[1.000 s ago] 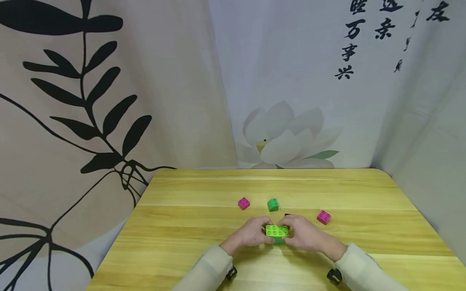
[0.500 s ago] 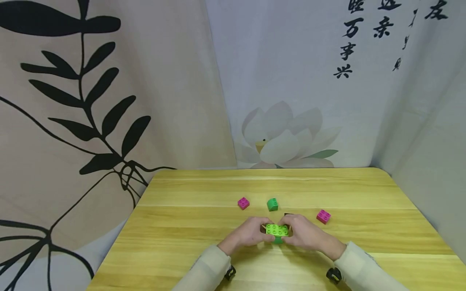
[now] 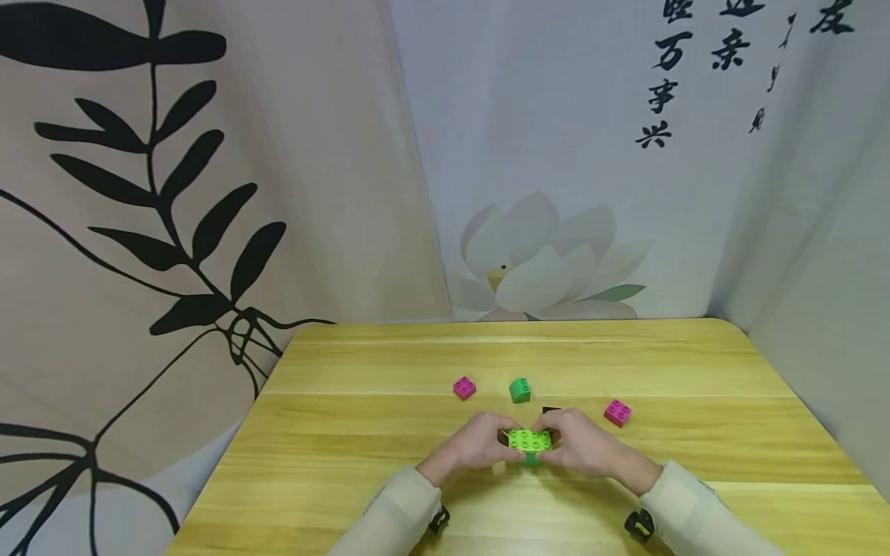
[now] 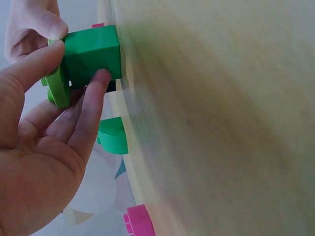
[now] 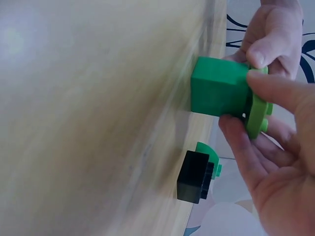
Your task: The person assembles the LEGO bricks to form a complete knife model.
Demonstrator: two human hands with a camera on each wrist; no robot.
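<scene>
Both hands meet over the table around a stack of two toy building bricks. The lime green brick (image 3: 530, 440), a thin one with studs, lies on top of a taller green brick (image 5: 219, 88). My left hand (image 3: 480, 442) pinches the left end, its thumb along the lime brick and a finger against the green brick's side. From the other end my right hand (image 3: 577, 442) pinches the stack in the same way. In the right wrist view a narrow gap shows between the lime brick and the green brick.
On the wooden table (image 3: 348, 463) beyond the hands lie a magenta brick (image 3: 464, 388), a rounded green brick (image 3: 520, 390) and, to the right, another magenta brick (image 3: 617, 412). A black brick (image 5: 193, 177) stands just behind the right hand. Curtains hang past the table's far edge.
Both hands keep their hold on the stacked bricks with hardly any movement. The head view shifts very slightly.
</scene>
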